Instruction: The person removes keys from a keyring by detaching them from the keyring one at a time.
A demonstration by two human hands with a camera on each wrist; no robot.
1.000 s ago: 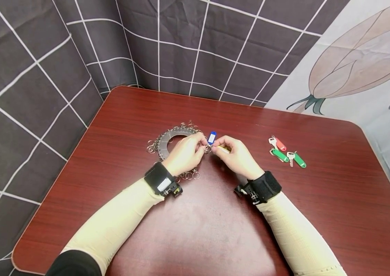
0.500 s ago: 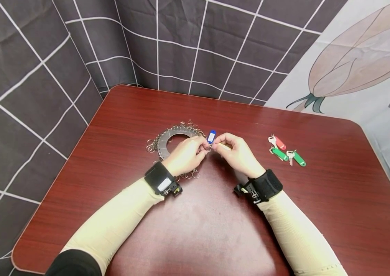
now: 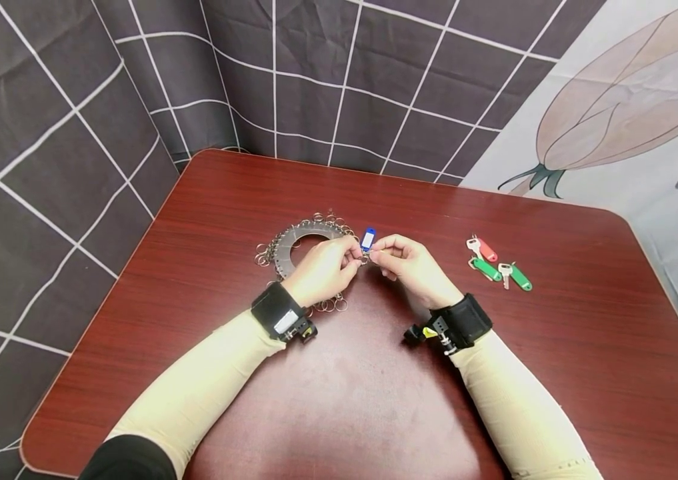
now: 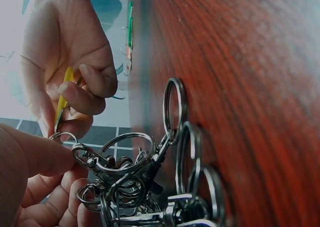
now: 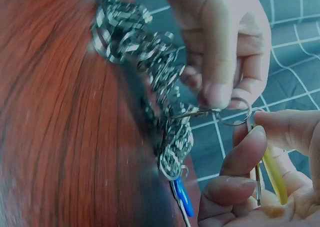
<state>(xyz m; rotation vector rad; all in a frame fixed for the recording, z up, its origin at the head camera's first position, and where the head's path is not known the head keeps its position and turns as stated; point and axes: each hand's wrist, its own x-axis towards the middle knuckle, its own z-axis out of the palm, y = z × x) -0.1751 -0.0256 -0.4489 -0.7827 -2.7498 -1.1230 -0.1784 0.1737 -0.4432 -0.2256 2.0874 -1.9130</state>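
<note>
My left hand point(image 3: 327, 267) pinches a metal snap hook that carries a split ring point(image 5: 249, 118), at the right edge of a grey ring-shaped holder point(image 3: 283, 253) hung with several hooks and rings. Close against it, my right hand point(image 3: 413, 267) holds a key with a yellow key tag point(image 5: 275, 177); the tag lies mostly inside the curled fingers. In the right wrist view, the tag's small ring meets the split ring at the fingertips; whether they are linked I cannot tell. A blue key tag point(image 3: 368, 239) hangs off the holder just beyond my fingers.
To the right on the red-brown table point(image 3: 339, 400) lie a red key tag point(image 3: 487, 251), a green key tag point(image 3: 487, 269) and another green key tag point(image 3: 521, 278), with keys. A gridded dark cloth point(image 3: 315, 80) stands behind the table.
My right wrist has turned a little and its fingers have shifted on the yellow key tag, which no longer shows clearly in the head view. My left hand stays nearly still.
</note>
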